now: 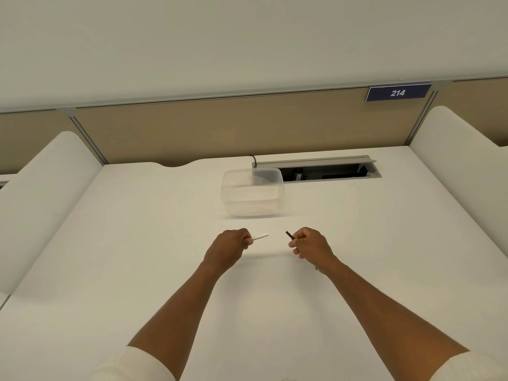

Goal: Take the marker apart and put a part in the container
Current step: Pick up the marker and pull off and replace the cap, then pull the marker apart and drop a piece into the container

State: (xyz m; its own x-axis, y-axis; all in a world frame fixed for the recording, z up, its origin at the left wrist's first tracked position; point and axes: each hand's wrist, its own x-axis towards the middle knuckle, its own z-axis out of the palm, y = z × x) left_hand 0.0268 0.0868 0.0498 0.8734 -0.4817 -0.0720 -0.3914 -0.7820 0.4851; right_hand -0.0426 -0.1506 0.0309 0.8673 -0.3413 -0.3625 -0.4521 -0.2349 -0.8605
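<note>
The marker is in two separate pieces held a short gap apart above the white desk. My left hand (232,243) is closed around the white piece (260,237), whose end sticks out to the right. My right hand (308,243) grips the dark piece (289,235), with a short dark tip pointing up and left. A clear plastic container (252,192) stands open on the desk just beyond both hands, nothing visible inside it.
An open cable hatch (316,169) with a black cable lies behind and right of the container. White side dividers (46,193) flank the desk, a tan back panel (220,130) with a blue "214" sign (397,92) behind.
</note>
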